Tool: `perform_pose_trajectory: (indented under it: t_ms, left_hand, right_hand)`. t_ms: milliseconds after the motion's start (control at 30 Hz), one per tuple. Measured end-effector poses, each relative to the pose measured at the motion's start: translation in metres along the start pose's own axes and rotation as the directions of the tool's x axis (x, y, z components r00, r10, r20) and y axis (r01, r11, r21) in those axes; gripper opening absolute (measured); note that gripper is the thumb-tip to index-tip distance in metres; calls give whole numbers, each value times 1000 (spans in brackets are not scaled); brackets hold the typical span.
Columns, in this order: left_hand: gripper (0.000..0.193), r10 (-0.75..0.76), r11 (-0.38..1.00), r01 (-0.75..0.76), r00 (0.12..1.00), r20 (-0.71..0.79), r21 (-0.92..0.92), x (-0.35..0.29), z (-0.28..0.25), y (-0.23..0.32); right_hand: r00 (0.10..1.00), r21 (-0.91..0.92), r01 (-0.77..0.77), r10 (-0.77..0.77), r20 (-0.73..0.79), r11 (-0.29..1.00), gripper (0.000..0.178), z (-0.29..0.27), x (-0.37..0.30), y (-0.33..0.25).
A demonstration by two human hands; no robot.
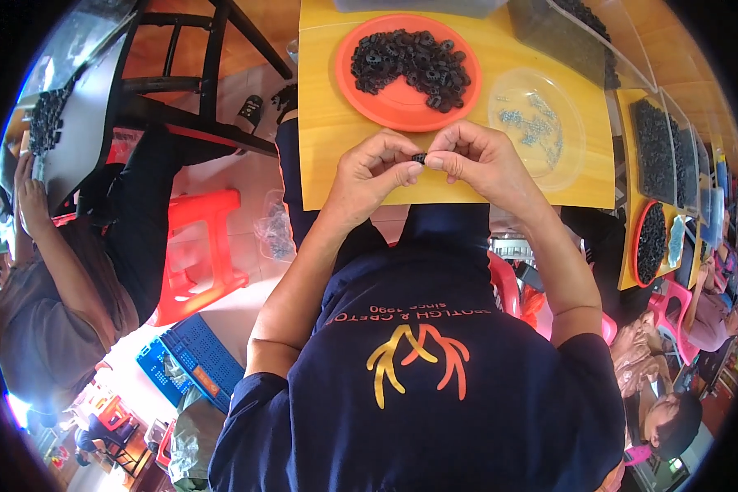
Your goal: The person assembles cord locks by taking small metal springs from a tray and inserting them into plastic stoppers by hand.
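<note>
A small black ribbed part (pixel 419 158) is pinched between my two hands, just above the near edge of the yellow table (pixel 328 156). My left hand (pixel 377 168) grips it from one side with thumb and forefinger. From the other side, the thumb and fingers of my right hand (pixel 471 156) close on the same part. Beyond my hands stands a round red tray (pixel 398 115) with a heap of small black parts (pixel 410 66). To its right, a clear round dish (pixel 570 156) holds small silvery metal pieces (pixel 537 127).
A clear bin (pixel 549 41) of black parts stands at the far right of the table. More bins (pixel 656 156) and another red tray (pixel 636 246) lie farther right. On the left are a red stool (pixel 197 246), a blue crate (pixel 193 361) and a seated co-worker (pixel 66 303).
</note>
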State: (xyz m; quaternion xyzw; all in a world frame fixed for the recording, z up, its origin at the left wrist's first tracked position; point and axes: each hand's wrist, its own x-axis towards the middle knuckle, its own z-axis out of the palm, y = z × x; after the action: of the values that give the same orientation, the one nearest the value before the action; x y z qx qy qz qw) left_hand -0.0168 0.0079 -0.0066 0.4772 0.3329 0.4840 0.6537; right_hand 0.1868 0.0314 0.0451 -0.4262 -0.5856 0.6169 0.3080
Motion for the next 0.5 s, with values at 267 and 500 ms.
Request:
perform_pose_trajectory:
  t_ms: [267,500]
  left_hand:
    - [15,27,999,-27,1000,7,-42,0,-18,3]
    - [15,46,998,-38,981,-187,47,1,-33,-4]
  right_hand:
    - [997,-36,80,-79,10,996,17,12,25,11]
    - [892,-847,289,-446,70,446,21,15,81,6]
